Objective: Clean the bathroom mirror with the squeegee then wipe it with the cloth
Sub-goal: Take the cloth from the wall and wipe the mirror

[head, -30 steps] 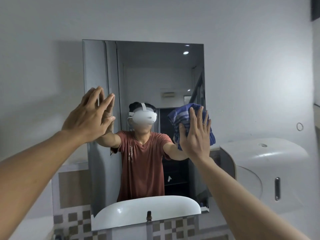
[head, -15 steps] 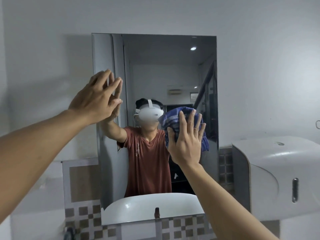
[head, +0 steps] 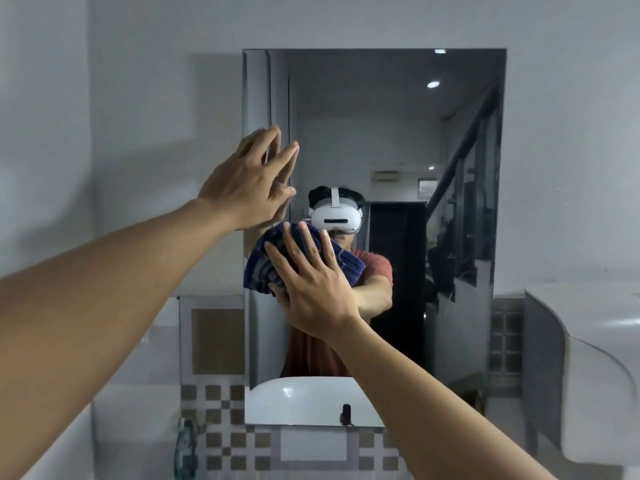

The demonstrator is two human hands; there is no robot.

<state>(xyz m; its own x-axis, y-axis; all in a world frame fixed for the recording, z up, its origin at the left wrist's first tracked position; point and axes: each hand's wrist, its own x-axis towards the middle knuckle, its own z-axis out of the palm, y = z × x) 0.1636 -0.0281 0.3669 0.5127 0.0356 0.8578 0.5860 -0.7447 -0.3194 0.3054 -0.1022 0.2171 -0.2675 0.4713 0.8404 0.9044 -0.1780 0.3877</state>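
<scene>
A tall rectangular mirror [head: 398, 140] hangs on the white wall. My right hand [head: 313, 285] presses a bunched blue striped cloth [head: 263, 268] flat against the glass at the mirror's lower left, fingers spread over it. My left hand [head: 251, 181] rests with its fingers spread on the mirror's left edge, above the cloth, holding nothing. The glass reflects a person in a red shirt with a white headset. No squeegee is in sight.
A white wall-mounted dispenser [head: 588, 368] juts out at the right. Checkered tiles [head: 221, 445] run below the mirror, and a white basin shows as a reflection [head: 304, 396] along its bottom edge. Bare white wall lies to the left.
My right hand has swept the cloth leftward across the glass, from the right side to the lower left. My left hand stays on the left edge. The camera has shifted left.
</scene>
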